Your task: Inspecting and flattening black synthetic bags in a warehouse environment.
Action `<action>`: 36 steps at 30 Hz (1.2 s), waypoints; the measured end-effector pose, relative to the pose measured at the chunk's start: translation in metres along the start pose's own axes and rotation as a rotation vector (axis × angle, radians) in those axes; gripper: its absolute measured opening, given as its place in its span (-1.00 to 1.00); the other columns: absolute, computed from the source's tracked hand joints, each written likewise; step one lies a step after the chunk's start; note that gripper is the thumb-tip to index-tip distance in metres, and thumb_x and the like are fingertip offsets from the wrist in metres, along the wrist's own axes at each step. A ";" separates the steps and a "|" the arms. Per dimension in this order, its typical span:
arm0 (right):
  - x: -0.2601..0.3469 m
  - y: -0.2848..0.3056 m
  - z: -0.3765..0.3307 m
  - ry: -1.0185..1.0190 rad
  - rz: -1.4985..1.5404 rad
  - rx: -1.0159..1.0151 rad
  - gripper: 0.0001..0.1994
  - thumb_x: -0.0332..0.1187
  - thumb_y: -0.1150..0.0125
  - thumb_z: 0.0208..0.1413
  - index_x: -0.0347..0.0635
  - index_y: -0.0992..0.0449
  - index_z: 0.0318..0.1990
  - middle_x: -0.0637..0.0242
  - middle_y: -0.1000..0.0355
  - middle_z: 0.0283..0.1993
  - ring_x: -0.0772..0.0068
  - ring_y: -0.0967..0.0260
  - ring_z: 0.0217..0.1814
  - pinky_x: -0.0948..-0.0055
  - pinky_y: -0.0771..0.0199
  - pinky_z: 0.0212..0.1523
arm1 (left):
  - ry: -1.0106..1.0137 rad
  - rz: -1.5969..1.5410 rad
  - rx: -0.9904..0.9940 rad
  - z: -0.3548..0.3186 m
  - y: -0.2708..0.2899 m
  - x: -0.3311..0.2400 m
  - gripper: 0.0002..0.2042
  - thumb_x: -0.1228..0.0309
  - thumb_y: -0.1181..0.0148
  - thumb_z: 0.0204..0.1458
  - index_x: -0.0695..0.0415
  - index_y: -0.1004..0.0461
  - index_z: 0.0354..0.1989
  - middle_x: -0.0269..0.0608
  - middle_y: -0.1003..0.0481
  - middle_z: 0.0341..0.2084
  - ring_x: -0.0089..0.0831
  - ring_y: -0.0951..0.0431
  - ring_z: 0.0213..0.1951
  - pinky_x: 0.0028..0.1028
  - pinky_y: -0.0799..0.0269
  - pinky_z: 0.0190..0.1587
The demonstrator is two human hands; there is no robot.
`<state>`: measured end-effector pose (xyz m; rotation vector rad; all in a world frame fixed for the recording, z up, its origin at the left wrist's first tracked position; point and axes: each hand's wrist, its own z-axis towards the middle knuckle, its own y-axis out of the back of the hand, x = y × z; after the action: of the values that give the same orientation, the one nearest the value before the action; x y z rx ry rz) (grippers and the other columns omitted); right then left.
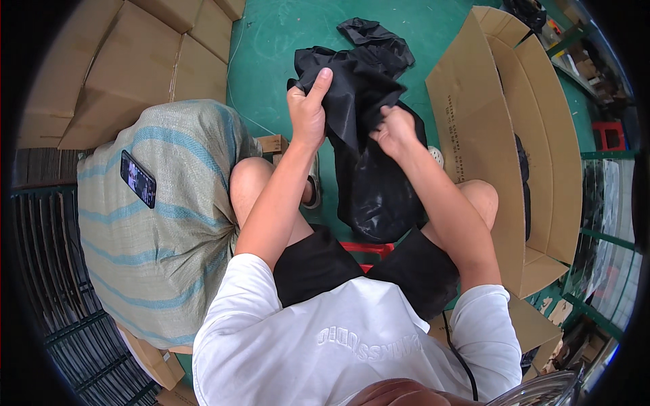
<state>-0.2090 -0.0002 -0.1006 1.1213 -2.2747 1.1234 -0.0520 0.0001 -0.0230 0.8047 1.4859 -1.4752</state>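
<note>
A piece of limp black fabric (352,98) is stretched between my two hands, in front of my knees. My left hand (309,114) is closed round its left side, thumb pointing up. At its right edge my right hand (395,132) pinches the fabric, its fingers slightly blurred. Below the fabric, between my knees, a shiny black bag-like bundle (379,203) bulges down; I cannot tell whether the two are one piece. More crumpled black material (379,40) lies beyond, on the green floor.
At my left a stuffed woven sack (172,176) with blue stripes carries a phone (138,178). Stacked cardboard boxes (128,64) rise behind it. To my right stands a tall open carton (474,122) with dark things inside. A red stool (369,248) shows beneath me.
</note>
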 end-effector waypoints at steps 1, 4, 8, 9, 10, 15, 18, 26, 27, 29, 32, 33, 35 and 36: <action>0.007 0.010 0.012 0.063 0.236 0.052 -0.70 -0.40 0.29 0.32 -0.39 -0.27 0.08 -0.05 -0.31 0.18 -0.06 -0.26 0.27 -0.11 -0.26 0.26 | 0.008 -0.025 0.003 -0.001 -0.005 -0.004 -0.77 0.30 -0.18 0.15 0.20 -0.54 -0.44 -0.35 -0.54 -0.48 -0.63 -0.49 -0.46 -0.57 -0.40 -0.37; 0.042 0.003 -0.001 0.017 0.344 0.075 -0.63 -0.36 0.34 0.35 -0.47 -0.22 0.14 -0.12 -0.28 0.21 -0.08 -0.21 0.31 -0.09 -0.16 0.34 | 0.067 -0.132 -0.054 0.001 0.006 -0.010 -0.85 0.39 -0.21 0.09 0.25 -0.55 -0.35 -0.25 -0.57 -0.42 -0.52 -0.56 -0.42 -0.51 -0.49 -0.31; 0.082 0.001 -0.026 0.095 0.446 0.294 -0.55 -0.26 0.35 0.37 -0.46 -0.25 0.20 -0.05 -0.27 0.27 -0.01 -0.21 0.32 0.01 -0.08 0.39 | 0.329 -0.712 -0.080 0.020 0.035 -0.007 -0.66 0.24 0.01 0.21 0.33 -0.49 -0.13 0.06 -0.54 -0.11 -0.06 -0.54 -0.05 -0.13 -0.40 0.10; 0.089 0.007 -0.029 0.151 0.484 0.355 -0.55 -0.26 0.36 0.37 -0.44 -0.27 0.19 -0.03 -0.29 0.26 0.01 -0.22 0.33 0.03 -0.07 0.40 | 0.411 -0.829 -0.083 0.022 0.038 -0.010 -0.64 0.23 0.04 0.23 0.33 -0.47 -0.10 0.08 -0.52 -0.07 -0.03 -0.52 -0.01 -0.10 -0.37 0.14; 0.093 0.016 -0.027 0.152 0.482 0.355 -0.55 -0.26 0.36 0.37 -0.44 -0.27 0.19 -0.03 -0.29 0.26 0.01 -0.22 0.33 0.03 -0.07 0.40 | 0.410 -0.831 -0.083 0.021 0.038 -0.009 -0.64 0.23 0.04 0.23 0.33 -0.47 -0.10 0.08 -0.52 -0.07 -0.03 -0.52 -0.01 -0.10 -0.37 0.14; 0.098 0.030 -0.030 0.113 0.589 0.966 -0.55 -0.22 0.34 0.38 -0.35 -0.25 0.24 0.05 -0.28 0.28 0.04 -0.23 0.32 0.07 -0.14 0.37 | 0.422 -0.903 0.183 0.013 0.031 -0.020 -0.41 -0.04 0.24 0.28 0.32 -0.38 0.06 0.07 -0.44 0.06 -0.03 -0.42 0.12 -0.07 -0.23 0.24; 0.104 0.033 -0.028 0.148 0.566 0.907 -0.53 -0.22 0.35 0.38 -0.36 -0.22 0.26 0.05 -0.25 0.31 0.05 -0.19 0.35 0.06 -0.11 0.39 | 0.388 -0.731 0.049 0.015 0.028 -0.018 -0.37 -0.08 0.30 0.28 0.31 -0.35 0.10 0.06 -0.40 0.11 -0.04 -0.37 0.16 -0.09 -0.17 0.28; 0.102 0.031 -0.029 0.158 0.594 0.902 -0.53 -0.23 0.38 0.39 -0.38 -0.20 0.27 0.03 -0.20 0.35 0.04 -0.11 0.41 0.06 0.02 0.44 | 0.418 -0.689 0.175 0.005 0.004 -0.020 -0.54 0.16 0.00 0.23 0.32 -0.35 0.11 0.02 -0.41 0.10 -0.11 -0.37 0.18 -0.07 -0.19 0.28; 0.100 0.029 -0.030 0.162 0.578 0.913 -0.52 -0.23 0.40 0.39 -0.42 -0.19 0.27 0.02 -0.18 0.36 0.04 -0.08 0.42 0.08 0.05 0.45 | 0.437 -0.636 0.230 0.005 0.004 -0.016 -0.60 0.27 -0.07 0.20 0.32 -0.36 0.09 0.01 -0.43 0.08 -0.13 -0.41 0.16 -0.08 -0.25 0.26; 0.098 0.025 -0.034 0.137 0.565 0.915 -0.52 -0.23 0.40 0.39 -0.41 -0.19 0.27 0.02 -0.18 0.36 0.04 -0.08 0.42 0.08 0.05 0.45 | 0.446 -0.604 0.218 0.009 0.011 0.000 -0.68 0.48 -0.05 0.16 0.35 -0.37 0.07 0.03 -0.47 0.01 -0.15 -0.49 0.07 -0.14 -0.36 0.21; 0.094 0.023 -0.035 0.090 0.566 0.964 -0.53 -0.24 0.40 0.39 -0.41 -0.20 0.26 0.04 -0.19 0.35 0.04 -0.08 0.43 0.08 0.05 0.45 | 0.553 -0.674 0.084 0.009 0.013 0.014 -0.65 0.60 0.05 0.11 0.41 -0.30 0.10 0.15 -0.42 0.05 -0.04 -0.48 0.07 -0.10 -0.38 0.21; 0.093 0.024 -0.035 0.068 0.580 1.011 -0.53 -0.25 0.40 0.39 -0.41 -0.21 0.26 0.04 -0.20 0.35 0.05 -0.08 0.42 0.08 0.05 0.45 | 0.554 -0.674 0.086 0.011 0.015 0.016 -0.65 0.60 0.05 0.11 0.41 -0.30 0.10 0.15 -0.42 0.05 -0.04 -0.48 0.07 -0.10 -0.38 0.21; 0.095 0.027 -0.029 0.106 0.610 0.921 -0.54 -0.26 0.39 0.38 -0.42 -0.22 0.24 0.03 -0.21 0.34 0.06 -0.09 0.42 0.08 0.06 0.46 | 0.555 -0.815 0.218 0.012 0.017 0.011 -0.64 0.64 0.10 0.08 0.42 -0.30 0.09 0.16 -0.42 0.05 -0.04 -0.46 0.10 -0.09 -0.34 0.23; 0.095 0.029 -0.028 0.142 0.640 0.831 -0.54 -0.27 0.39 0.38 -0.43 -0.24 0.23 0.03 -0.23 0.33 0.07 -0.10 0.42 0.09 0.06 0.46 | 0.575 -0.827 0.181 0.012 0.016 0.005 -0.60 0.65 0.11 -0.01 0.40 -0.35 0.07 0.13 -0.43 0.04 -0.09 -0.45 0.11 -0.11 -0.31 0.25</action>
<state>-0.2910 -0.0152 -0.0394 0.4681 -2.1236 2.4491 -0.0381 -0.0114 -0.0338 0.7983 2.3214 -2.1103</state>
